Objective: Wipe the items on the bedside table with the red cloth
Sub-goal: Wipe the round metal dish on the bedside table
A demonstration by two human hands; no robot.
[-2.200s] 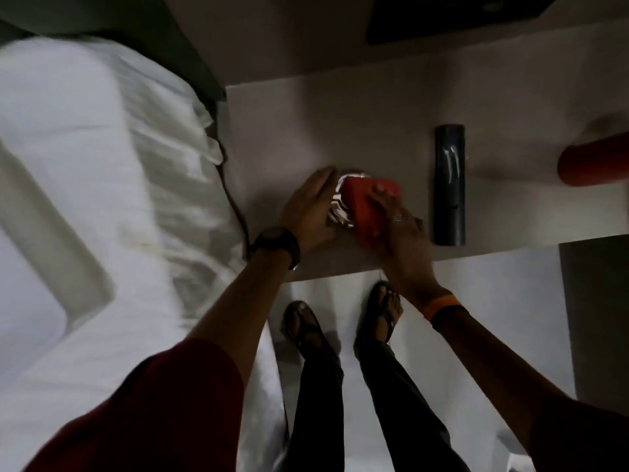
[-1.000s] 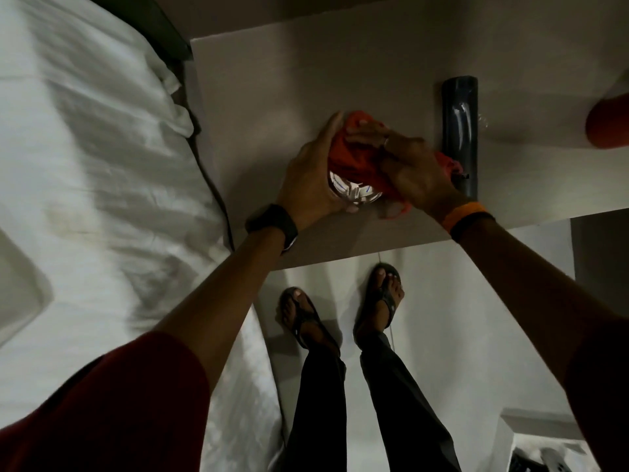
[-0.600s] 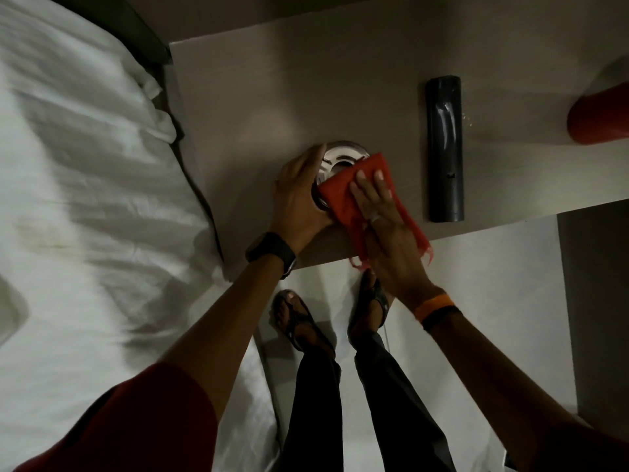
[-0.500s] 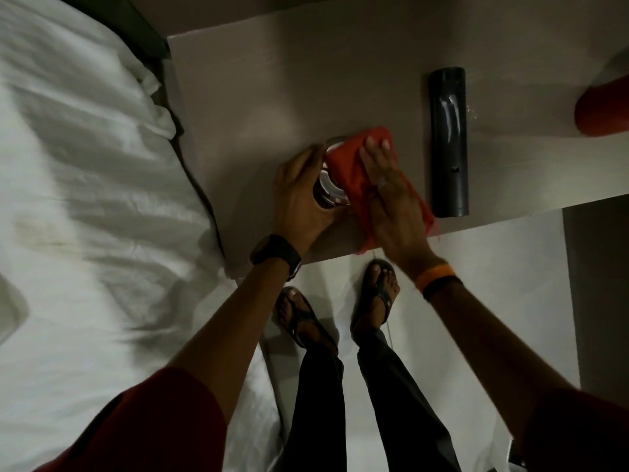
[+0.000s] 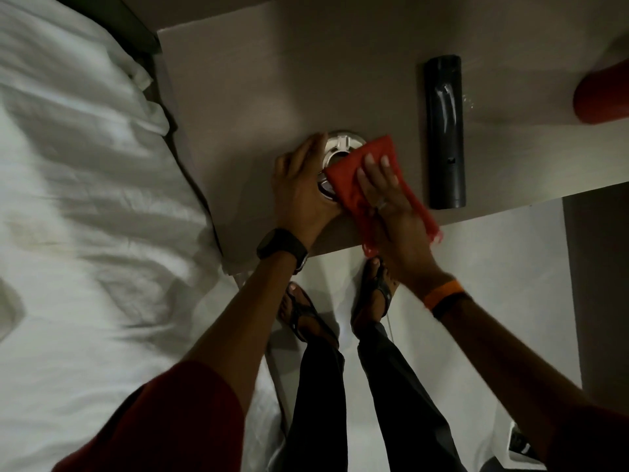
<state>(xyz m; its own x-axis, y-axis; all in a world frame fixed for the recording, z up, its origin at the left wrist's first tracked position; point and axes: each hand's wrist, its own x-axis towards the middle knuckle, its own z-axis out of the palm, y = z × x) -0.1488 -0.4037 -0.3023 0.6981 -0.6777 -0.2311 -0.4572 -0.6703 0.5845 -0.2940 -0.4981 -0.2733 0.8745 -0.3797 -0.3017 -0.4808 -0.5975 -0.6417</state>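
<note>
Red cloth [image 5: 366, 172] lay pressed under the flat, open right hand [image 5: 391, 206] onto the metal dish [image 5: 338, 148], while the left hand [image 5: 301, 189] clasped its nine-o'clock rim, steadying it on the counter [image 5: 255, 90].

No text, label, brand, number or sign can be read anywhere in this dim view.
</note>
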